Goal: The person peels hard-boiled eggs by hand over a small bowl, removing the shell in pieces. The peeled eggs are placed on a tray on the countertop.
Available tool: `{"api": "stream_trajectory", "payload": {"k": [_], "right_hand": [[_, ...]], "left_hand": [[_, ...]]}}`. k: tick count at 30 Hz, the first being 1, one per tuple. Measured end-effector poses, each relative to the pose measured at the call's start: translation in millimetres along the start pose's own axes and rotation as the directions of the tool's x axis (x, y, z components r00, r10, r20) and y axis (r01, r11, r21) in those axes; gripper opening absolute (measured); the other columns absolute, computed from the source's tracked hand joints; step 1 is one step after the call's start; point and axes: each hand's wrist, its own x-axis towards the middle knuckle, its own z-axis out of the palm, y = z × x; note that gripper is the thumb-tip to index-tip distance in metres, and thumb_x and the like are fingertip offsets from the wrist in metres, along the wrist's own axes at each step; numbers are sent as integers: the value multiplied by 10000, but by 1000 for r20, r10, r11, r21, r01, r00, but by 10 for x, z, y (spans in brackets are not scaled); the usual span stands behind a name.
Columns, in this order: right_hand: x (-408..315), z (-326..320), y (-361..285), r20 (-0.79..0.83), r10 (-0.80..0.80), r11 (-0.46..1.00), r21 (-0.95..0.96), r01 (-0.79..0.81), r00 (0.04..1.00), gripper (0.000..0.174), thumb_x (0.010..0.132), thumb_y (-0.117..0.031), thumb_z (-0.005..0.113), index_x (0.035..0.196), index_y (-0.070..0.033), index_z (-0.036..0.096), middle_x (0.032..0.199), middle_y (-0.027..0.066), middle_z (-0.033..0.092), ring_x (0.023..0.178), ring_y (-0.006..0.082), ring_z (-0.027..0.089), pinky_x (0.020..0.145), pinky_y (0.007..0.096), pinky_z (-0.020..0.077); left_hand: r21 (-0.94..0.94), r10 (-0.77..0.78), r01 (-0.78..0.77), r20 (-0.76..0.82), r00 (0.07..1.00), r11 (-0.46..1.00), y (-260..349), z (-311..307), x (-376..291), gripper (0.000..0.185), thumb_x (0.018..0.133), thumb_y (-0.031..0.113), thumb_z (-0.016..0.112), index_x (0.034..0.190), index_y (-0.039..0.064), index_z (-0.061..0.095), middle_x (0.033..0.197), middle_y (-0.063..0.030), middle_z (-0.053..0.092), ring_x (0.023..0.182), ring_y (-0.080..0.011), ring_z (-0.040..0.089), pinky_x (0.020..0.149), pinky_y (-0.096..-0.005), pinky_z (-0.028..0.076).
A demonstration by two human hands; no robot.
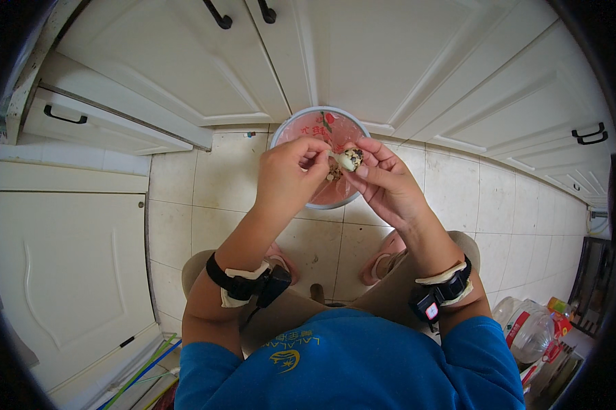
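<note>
A small speckled egg [351,159], like a quail egg, is partly peeled, with a smooth pale side bare and spotted shell on the rest. My right hand [384,177] holds it between thumb and fingers. Just left of the egg, my left hand [298,171] has its thumb and fingertips pinched together by a small pale piece, perhaps shell or membrane. Under both hands stands a round bin [316,205] with a pale rim and a reddish plastic liner bearing print. Bits of shell [333,173] lie inside it.
White cabinet doors [415,51] with black handles rise behind the bin. Another white door [77,277] is at the left, near green and blue rods [144,366]. A large clear plastic bottle [528,328] lies among items at the lower right. Tiles [313,246] cover the floor.
</note>
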Motion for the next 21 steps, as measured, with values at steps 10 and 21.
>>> {"api": "stream_trajectory", "payload": {"k": [10, 21], "right_hand": [[47, -39, -12, -58, -186, 982, -34, 184, 981, 317, 873, 39, 585, 1177, -37, 540, 1157, 86, 587, 1080, 190, 586, 976, 325, 493], [1, 46, -47, -124, -16, 994, -113, 2, 992, 297, 925, -46, 558, 1221, -24, 541, 1148, 94, 595, 1023, 206, 619, 851, 287, 553]], "left_hand": [[-24, -60, 64, 140, 988, 998, 70, -12, -54, 104, 809, 9, 647, 908, 1, 676, 781, -55, 684, 706, -81, 633, 642, -233, 518], [193, 237, -250, 84, 968, 949, 49, -67, 35, 137, 827, 44, 639, 957, 26, 680, 895, -129, 678, 814, -208, 660, 722, -299, 521]]}}
